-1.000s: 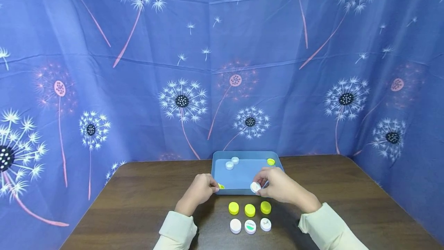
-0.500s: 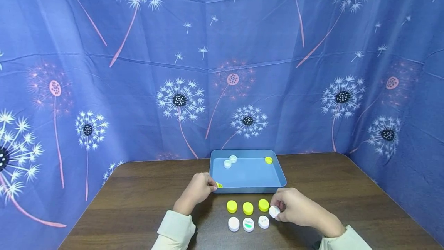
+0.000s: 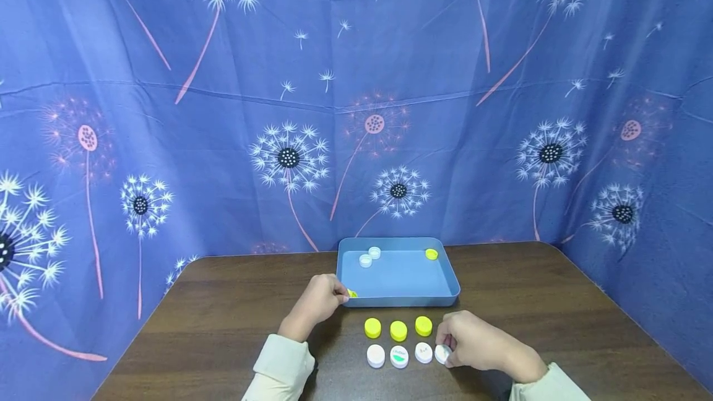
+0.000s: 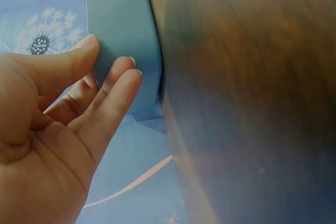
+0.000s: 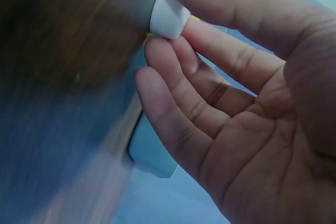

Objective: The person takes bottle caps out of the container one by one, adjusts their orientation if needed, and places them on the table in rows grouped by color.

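Note:
The left hand [image 3: 316, 305] pinches the near left corner of the blue tray [image 3: 398, 302]; in the left wrist view thumb and fingers of the hand [image 4: 68, 108] are on the tray wall [image 4: 123, 30]. Low at the right, the right hand [image 3: 481, 342] pinches a white cap [image 3: 443, 354] at the table surface, at the right end of a row with other white caps [image 3: 423, 353]. The right wrist view shows this cap [image 5: 169, 11] between thumb and forefinger of the hand [image 5: 236, 98]. Behind that row stand three yellow caps [image 3: 398, 331].
Inside the tray lie two white caps [image 3: 365, 260] at the back left, a yellow cap [image 3: 431, 254] at the back right, and something yellow [image 3: 352, 293] by the left hand. A patterned blue cloth [image 3: 223, 203] hangs behind the wooden table [image 3: 223, 320].
The right hand has moved out of the tray toward the person and to the right, bringing the white cap down beside the white row. The left hand stays at the tray corner.

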Demonstrator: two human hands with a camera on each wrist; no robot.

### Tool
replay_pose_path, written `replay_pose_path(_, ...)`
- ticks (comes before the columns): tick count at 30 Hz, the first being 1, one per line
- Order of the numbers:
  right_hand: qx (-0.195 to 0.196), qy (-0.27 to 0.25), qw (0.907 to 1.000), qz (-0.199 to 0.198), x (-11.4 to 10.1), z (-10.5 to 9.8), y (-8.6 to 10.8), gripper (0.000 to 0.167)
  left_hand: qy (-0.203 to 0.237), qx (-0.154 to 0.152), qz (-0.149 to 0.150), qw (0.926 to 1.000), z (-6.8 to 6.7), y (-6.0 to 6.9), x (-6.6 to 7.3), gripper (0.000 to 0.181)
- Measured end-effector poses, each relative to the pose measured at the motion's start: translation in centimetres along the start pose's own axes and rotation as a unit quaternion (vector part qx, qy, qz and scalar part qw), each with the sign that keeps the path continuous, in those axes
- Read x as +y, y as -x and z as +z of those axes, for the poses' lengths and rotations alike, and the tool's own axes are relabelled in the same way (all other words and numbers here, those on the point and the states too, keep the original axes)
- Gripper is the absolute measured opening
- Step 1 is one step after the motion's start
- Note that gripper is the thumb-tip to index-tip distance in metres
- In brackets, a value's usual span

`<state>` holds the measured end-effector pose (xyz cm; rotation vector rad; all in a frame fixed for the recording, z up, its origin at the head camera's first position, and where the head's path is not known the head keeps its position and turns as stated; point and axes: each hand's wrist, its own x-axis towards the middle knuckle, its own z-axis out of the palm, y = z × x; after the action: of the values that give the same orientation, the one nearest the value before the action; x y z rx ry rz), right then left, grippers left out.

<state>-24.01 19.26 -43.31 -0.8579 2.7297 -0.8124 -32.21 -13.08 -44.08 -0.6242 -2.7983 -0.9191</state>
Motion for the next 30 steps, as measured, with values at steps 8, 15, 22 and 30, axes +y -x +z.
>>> replay_pose_path(8,-0.006,0.000,0.9999,0.016,0.1,0.0,-0.1,0.024,-0.009,0.003,0.014,0.9999,0.0,0.1,-0.1,0.010)
replay_pose_path(15,-0.012,-0.002,0.9993,0.034,-0.2,0.0,-0.3,0.026,0.002,0.000,-0.011,0.9999,0.0,0.0,0.0,0.012)
replay_pose_path(22,-0.013,-0.012,0.9994,0.030,-0.3,-0.1,-0.3,0.028,0.003,0.012,-0.011,0.9999,-0.1,0.0,0.0,0.012)
replay_pose_path(30,-0.007,-0.033,0.9994,0.010,0.2,-1.2,0.5,0.030,0.018,0.014,-0.012,0.9997,0.0,-0.1,0.1,0.014)
